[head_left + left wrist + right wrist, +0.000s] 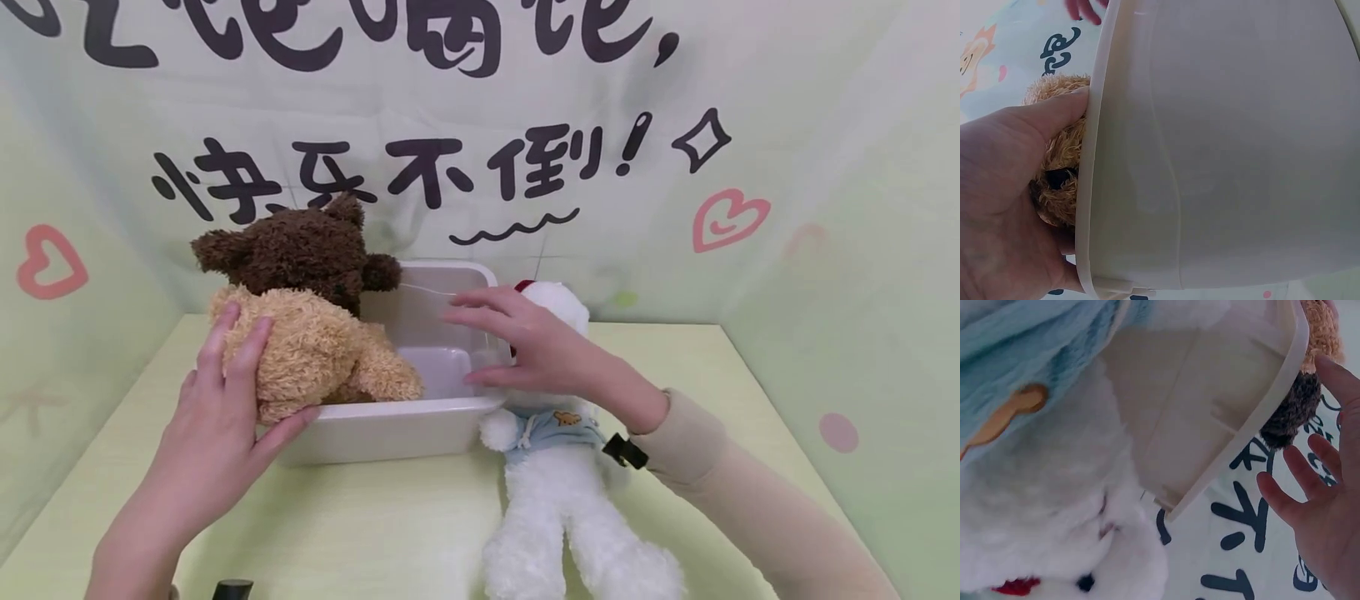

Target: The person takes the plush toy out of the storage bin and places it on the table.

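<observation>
My left hand (217, 408) grips a tan curly plush toy (300, 350) at the left of a pale plastic bin (390, 429), fingers over its top and thumb at its near side. In the left wrist view the thumb lies by the bin's rim, and a dark eye shows on the tan fur. Behind it a dark brown plush toy (300, 250) leans in the bin. Over the bin's right rim my right hand (532, 342) is spread and holds nothing. A white plush toy (570, 500) in a light blue top lies below that hand, its head partly hidden by it.
The bin stands on a pale yellow table (360, 533) near its back edge. Behind hangs a printed cloth (420, 108) with large dark writing, and pale cloth walls close both sides. A black clip (625, 451) is at the right wrist.
</observation>
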The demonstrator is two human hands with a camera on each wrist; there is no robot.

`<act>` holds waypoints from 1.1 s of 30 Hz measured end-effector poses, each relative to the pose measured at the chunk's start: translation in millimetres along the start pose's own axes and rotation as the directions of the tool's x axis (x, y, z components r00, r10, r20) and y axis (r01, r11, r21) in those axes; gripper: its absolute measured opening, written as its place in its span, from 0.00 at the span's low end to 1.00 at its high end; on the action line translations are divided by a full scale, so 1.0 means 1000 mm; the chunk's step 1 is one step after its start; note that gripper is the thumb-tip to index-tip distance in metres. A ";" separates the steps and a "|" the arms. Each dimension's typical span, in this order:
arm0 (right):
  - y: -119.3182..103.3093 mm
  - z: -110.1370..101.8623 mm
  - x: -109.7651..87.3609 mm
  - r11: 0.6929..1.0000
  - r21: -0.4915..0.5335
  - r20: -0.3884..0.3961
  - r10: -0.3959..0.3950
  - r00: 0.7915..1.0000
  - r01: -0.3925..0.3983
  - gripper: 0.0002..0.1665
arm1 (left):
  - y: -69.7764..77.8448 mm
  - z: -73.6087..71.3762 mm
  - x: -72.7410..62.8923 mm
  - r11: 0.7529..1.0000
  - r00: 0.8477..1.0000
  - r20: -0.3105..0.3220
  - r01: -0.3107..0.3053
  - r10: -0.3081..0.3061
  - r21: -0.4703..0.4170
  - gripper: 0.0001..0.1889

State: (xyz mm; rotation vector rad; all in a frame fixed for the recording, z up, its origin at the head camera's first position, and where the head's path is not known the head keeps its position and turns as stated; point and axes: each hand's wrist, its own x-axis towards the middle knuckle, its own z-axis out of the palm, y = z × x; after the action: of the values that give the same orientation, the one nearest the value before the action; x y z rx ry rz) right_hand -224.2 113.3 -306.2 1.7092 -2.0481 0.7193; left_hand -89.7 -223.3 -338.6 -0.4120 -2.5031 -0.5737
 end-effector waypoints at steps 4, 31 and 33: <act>-0.005 0.015 0.025 0.999 0.011 0.046 -0.041 0.998 0.041 0.43 | -0.001 -0.001 0.001 1.000 1.000 0.004 0.021 -0.021 -0.014 0.54; -0.034 0.089 0.109 0.937 -0.310 0.092 -0.137 0.986 0.159 0.33 | -0.004 0.003 0.002 0.994 0.997 -0.053 0.046 -0.052 -0.095 0.59; -0.033 0.090 0.110 0.947 -0.277 0.079 -0.145 0.986 0.161 0.33 | -0.003 0.003 0.002 0.995 0.997 -0.063 0.040 -0.046 -0.096 0.58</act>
State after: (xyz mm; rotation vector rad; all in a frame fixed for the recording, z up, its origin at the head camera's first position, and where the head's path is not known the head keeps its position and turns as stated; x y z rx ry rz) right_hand -209.8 -31.6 -308.7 1.7134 -1.9197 0.3136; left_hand -94.2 -224.0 -340.7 -0.3698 -2.4345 -0.7133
